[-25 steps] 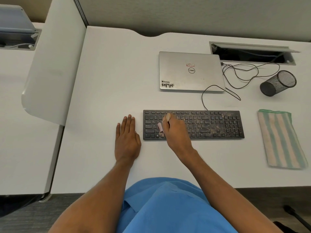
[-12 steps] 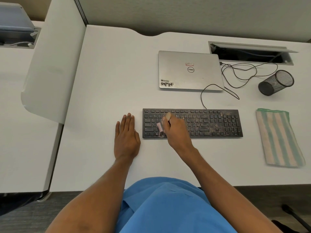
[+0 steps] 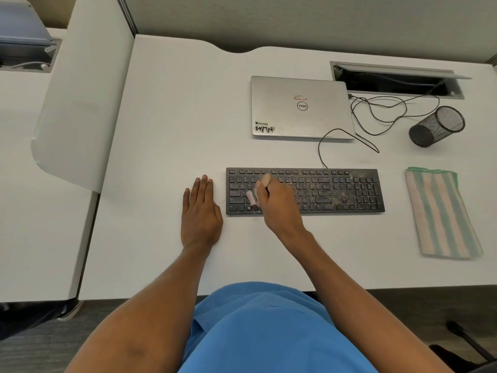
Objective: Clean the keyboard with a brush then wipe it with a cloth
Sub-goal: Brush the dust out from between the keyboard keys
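A black keyboard lies across the middle of the white desk, with pale dust spread over its centre and right half. My right hand grips a small pink brush over the keyboard's left part, bristles down on the keys. The brush looks blurred. My left hand rests flat on the desk, fingers straight, just left of the keyboard and apart from it. A folded cloth with green and cream stripes lies to the right of the keyboard.
A closed silver laptop sits behind the keyboard, with black cables looping to an open cable hatch. A black mesh pen cup lies on its side at the right. A white partition stands at the left.
My right hand has shifted the brush slightly over the left keys. My left hand and the cloth have stayed where they were.
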`<state>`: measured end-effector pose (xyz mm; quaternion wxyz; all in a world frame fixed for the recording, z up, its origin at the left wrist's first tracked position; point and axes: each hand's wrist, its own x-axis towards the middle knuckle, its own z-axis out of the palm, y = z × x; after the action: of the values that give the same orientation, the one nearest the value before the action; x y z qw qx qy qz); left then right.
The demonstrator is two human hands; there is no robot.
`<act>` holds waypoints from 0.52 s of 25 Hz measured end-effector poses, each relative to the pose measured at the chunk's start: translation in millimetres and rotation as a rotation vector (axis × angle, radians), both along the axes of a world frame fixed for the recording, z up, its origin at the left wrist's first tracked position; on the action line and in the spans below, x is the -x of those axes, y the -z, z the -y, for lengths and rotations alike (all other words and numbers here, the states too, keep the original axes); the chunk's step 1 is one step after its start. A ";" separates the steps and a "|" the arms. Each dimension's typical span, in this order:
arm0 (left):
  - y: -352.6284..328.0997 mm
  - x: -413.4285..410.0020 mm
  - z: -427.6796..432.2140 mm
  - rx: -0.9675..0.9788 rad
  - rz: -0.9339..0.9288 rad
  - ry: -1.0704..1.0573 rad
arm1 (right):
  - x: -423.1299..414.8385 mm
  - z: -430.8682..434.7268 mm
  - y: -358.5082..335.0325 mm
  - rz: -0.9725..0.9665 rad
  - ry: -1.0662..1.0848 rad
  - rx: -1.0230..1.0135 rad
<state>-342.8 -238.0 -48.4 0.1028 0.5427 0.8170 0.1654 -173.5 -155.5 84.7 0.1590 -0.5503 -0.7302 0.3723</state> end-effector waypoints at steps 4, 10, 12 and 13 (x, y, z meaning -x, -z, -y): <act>-0.1 0.6 0.0 -0.009 0.003 -0.006 | -7.0 15.4 6.6 0.056 -0.065 0.051; -0.2 0.4 -0.1 -0.018 0.008 -0.010 | -10.9 10.0 -2.5 -0.074 0.043 -0.019; -0.1 0.1 -0.1 -0.015 0.006 -0.009 | -10.6 13.7 -1.7 -0.055 0.020 0.013; -0.4 -0.5 -0.2 -0.013 0.006 -0.008 | -12.3 17.2 0.3 -0.023 -0.002 0.021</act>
<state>-342.3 -237.8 -48.1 0.1014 0.5398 0.8176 0.1727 -161.2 -172.7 84.4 0.1612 -0.5467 -0.7252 0.3863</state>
